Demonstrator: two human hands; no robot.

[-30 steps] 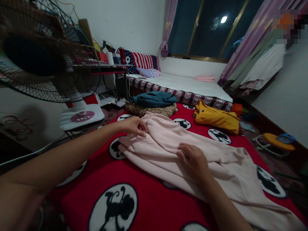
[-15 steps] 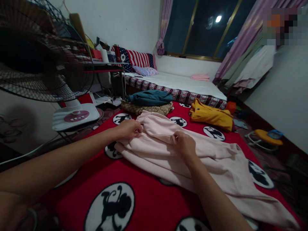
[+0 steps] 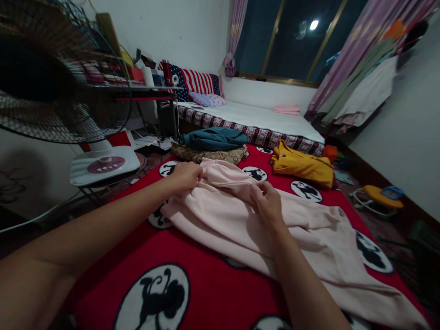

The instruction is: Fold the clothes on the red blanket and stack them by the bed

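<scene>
Red patterned blanket (image 3: 213,293); on it pale pink garment (image 3: 227,220), long, creased.

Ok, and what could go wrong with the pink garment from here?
The pink garment has loose folds between the left hand and right hand, so it may bunch or crease. Its end at the picture's lower right lies near the edge of the red blanket and could slip over.

Pink garment (image 3: 225,217) showing smooth, matt cloth; red blanket (image 3: 213,295) looking fleecy; fan base (image 3: 105,166) beyond left edge showing smooth plastic.
</scene>
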